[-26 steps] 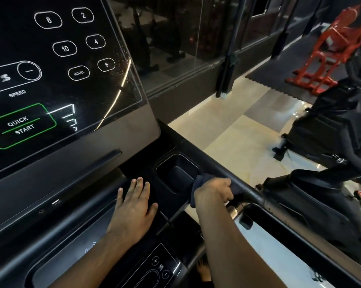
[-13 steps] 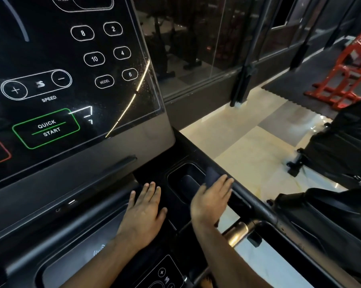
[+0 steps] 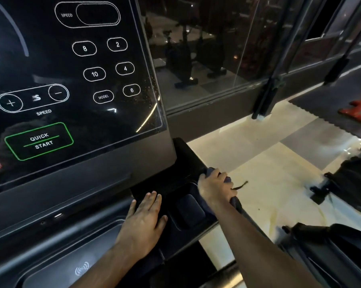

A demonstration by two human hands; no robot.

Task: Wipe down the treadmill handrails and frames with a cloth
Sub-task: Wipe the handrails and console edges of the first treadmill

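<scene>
Curling after lying flat, the right hand point(image 3: 214, 189) clamps the cloth point(image 3: 210, 171) round the handrail point(image 3: 238, 205) at five o'clock; the left hand point(image 3: 143, 221) rests flat, fingers straight, at six. Wiping likely resumes along this handrail.

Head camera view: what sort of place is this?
Probably a gym: a treadmill console with SPEED and QUICK START buttons, exercise machines behind the glass wall, and a red frame on a floor mat.
</scene>
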